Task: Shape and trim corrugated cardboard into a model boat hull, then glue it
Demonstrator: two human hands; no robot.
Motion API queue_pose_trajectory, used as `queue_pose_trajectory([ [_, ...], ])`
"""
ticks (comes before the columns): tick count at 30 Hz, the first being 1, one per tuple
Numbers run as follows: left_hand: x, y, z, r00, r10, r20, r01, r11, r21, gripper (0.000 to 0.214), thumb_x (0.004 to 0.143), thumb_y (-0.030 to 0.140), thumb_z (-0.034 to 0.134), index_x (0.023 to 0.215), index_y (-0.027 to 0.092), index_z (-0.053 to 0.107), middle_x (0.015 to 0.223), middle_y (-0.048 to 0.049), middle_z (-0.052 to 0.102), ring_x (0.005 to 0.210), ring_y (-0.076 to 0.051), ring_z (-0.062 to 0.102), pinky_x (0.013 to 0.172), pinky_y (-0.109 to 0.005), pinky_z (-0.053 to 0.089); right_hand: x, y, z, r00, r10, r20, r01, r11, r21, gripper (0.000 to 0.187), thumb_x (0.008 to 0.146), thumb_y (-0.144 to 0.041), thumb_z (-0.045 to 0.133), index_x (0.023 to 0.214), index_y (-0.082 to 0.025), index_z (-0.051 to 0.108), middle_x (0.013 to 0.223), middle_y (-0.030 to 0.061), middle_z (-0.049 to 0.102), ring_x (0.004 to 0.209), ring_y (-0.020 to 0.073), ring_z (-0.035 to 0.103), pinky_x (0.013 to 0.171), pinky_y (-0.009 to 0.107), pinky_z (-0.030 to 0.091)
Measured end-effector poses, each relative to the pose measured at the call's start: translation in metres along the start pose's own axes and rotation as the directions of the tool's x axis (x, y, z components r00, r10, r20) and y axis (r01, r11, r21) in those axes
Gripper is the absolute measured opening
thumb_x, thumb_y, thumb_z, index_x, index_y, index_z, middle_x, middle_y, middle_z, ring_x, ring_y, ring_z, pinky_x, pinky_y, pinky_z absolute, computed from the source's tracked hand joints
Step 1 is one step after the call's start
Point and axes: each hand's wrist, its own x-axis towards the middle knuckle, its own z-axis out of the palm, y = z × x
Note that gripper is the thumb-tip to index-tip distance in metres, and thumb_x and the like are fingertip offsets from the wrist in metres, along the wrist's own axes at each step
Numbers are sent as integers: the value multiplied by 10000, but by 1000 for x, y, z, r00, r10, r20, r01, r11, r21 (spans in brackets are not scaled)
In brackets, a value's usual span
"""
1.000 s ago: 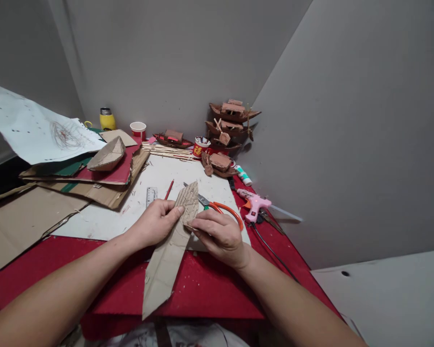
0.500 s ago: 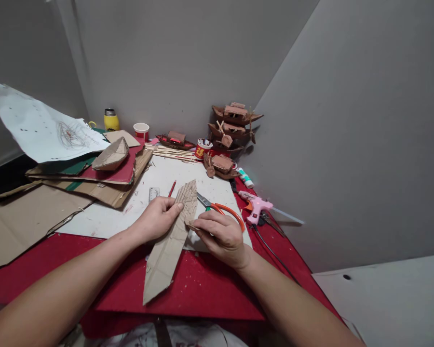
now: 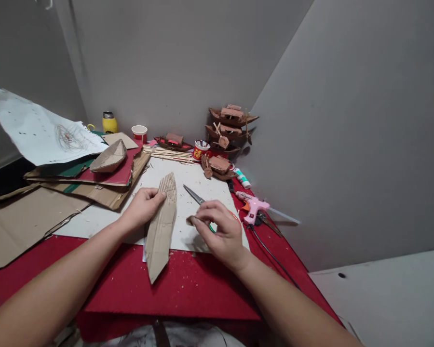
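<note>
My left hand (image 3: 143, 206) grips a long cardboard piece (image 3: 161, 231) by its left edge, thumb on top. The piece is pointed at both ends, and its upper part shows bare ridges where the surface layer is gone. To the right, my right hand (image 3: 222, 231) pinches a small torn scrap of cardboard (image 3: 190, 220) between thumb and fingers, apart from the long piece. Scissors (image 3: 193, 193) lie on the white board (image 3: 213, 188) behind my right hand, which hides much of their orange handle.
A pink glue gun (image 3: 253, 206) with a cord lies on the red cloth (image 3: 130, 284) at right. Several brown model boats (image 3: 232, 115) are stacked at the back. Left are cardboard sheets (image 3: 32, 212) and a small cardboard hull (image 3: 109, 156). Behind the board lie thin sticks (image 3: 169, 154).
My right hand has come away from the long cardboard with a torn scrap. My left hand has shifted the long piece left and turned it more upright. More of the scissors' blades shows.
</note>
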Motion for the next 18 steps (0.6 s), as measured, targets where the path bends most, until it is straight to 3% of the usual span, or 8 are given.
queue_pose_trajectory([
  [3,-7,5,8,996,-28,88,32,999,-37,326,737,424,564,566,159,479,495,63,406,435,-68,330,419,-191,229,3,10,5,957,290,-4,-286,946,154,48,823,-188,588,807,-201,545,874,39,604,638,116,580,547,239,490],
  [6,-12,8,14,987,-53,154,64,996,-70,298,739,401,562,579,156,502,495,65,427,427,-66,346,420,-186,259,3,17,7,910,411,46,-413,895,168,44,830,-192,549,866,-204,527,817,14,622,583,105,570,532,226,476],
  [12,-16,6,20,965,-74,252,112,984,-140,270,732,395,579,710,128,607,573,30,534,484,-92,442,465,-201,343,2,19,8,953,258,161,-237,961,-140,180,827,-116,465,896,-186,616,813,36,676,747,155,627,687,265,477],
  [18,-18,2,26,962,-31,270,58,994,-96,264,757,371,547,720,118,611,624,9,554,538,-104,461,509,-212,365,0,20,9,966,210,150,-168,953,-251,138,824,-216,582,915,-149,660,719,54,686,629,158,615,624,261,478],
])
